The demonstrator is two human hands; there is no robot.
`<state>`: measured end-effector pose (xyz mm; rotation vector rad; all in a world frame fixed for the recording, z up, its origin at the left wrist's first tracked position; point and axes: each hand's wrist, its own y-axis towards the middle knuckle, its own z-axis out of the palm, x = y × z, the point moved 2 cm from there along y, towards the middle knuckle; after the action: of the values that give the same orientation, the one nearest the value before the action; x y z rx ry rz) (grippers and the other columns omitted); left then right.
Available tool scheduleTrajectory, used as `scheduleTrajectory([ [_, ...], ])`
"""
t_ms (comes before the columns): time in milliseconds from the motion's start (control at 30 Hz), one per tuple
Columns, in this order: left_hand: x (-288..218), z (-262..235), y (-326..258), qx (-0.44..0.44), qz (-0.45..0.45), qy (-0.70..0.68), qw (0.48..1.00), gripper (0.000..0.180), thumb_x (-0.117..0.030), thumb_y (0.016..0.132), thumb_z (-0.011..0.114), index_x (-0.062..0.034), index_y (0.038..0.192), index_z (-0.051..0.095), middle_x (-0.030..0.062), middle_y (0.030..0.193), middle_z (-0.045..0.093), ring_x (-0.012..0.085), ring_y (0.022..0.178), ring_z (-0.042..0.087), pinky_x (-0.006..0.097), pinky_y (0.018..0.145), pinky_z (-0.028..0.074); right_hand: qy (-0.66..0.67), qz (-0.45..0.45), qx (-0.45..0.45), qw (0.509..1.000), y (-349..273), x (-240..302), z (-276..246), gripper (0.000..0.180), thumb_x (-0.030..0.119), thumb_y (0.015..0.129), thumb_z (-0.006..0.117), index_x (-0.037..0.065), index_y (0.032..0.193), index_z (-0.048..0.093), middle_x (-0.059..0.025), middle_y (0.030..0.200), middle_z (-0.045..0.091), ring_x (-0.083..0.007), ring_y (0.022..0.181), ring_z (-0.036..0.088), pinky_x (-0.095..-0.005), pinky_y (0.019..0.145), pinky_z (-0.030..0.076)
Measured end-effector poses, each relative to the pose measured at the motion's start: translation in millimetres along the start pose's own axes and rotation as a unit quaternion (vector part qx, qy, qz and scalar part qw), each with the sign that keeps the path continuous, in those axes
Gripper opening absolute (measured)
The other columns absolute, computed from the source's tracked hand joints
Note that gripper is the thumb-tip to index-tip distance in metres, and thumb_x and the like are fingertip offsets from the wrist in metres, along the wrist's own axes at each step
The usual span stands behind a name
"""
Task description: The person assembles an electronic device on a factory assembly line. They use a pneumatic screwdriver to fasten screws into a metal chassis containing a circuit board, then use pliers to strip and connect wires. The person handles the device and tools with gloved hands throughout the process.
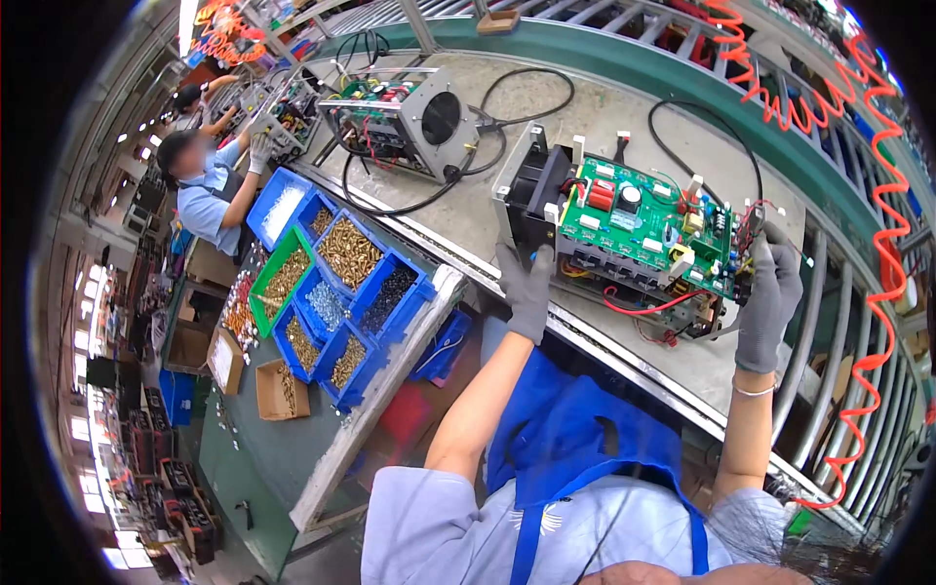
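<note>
An open-frame power unit lies in front of me on the worktop. It has a green circuit board on top, with red and black parts and loose wires, and a black fan at its left end. My left hand, in a grey glove, grips the near corner by the fan, thumb and fingers apart around it. My right hand, gloved too, holds the opposite end beside the wires, its fingers bent against the edge. Part of the right fingertips is hidden by the wiring.
A second fan unit with a black cable stands farther left. Blue and green bins of screws and small fasteners sit on a side bench. Red coiled hoses hang at the right above metal rollers. A co-worker works at far left.
</note>
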<state>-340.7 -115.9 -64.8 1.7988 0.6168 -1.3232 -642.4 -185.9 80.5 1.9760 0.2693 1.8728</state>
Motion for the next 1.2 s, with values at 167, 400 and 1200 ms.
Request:
scheduleTrajectory([
  [167, -3.0, 6.9, -2.8, -0.019, -0.081, -0.006, 0.996, 0.091, -0.058, 0.081, 0.069, 0.0087, 0.135, 0.038, 0.0214, 0.112, 0.059, 0.0307, 0.099, 0.058, 0.04, 0.088, 0.046, -0.021, -0.022, -0.022, 0.999, 5.1, -5.6, 3.8, 0.022, 0.011, 0.093, 0.061, -0.003, 0.076, 0.06, -0.0113, 0.114, 0.065, -0.0108, 0.092, 0.055, -0.0243, 0.079, 0.042],
  [400, 129.3, 14.1, 5.1, 0.015, -0.196, -0.047, 0.979, 0.073, -0.048, 0.095, 0.056, 0.0009, 0.145, 0.036, 0.02, 0.136, 0.051, 0.0336, 0.124, 0.051, 0.043, 0.102, 0.042, 0.039, 0.069, 0.015, 0.997, 19.3, -3.1, 3.0, 0.02, 0.014, 0.089, 0.062, -0.004, 0.095, 0.067, -0.0093, 0.104, 0.062, -0.0136, 0.092, 0.057, -0.0272, 0.079, 0.045],
  [1200, -52.1, -3.0, -203.7, 0.449, 0.314, -0.095, 0.831, 0.054, -0.036, 0.097, 0.058, 0.0069, 0.129, 0.05, 0.0221, 0.122, 0.058, 0.0355, 0.108, 0.059, 0.043, 0.099, 0.045, -0.362, 0.365, -0.652, 0.557, -567.4, 99.4, -522.7, 0.035, 0.035, 0.082, 0.07, 0.004, 0.097, 0.065, -0.0115, 0.084, 0.064, -0.0205, 0.076, 0.061, -0.0385, 0.071, 0.049],
])
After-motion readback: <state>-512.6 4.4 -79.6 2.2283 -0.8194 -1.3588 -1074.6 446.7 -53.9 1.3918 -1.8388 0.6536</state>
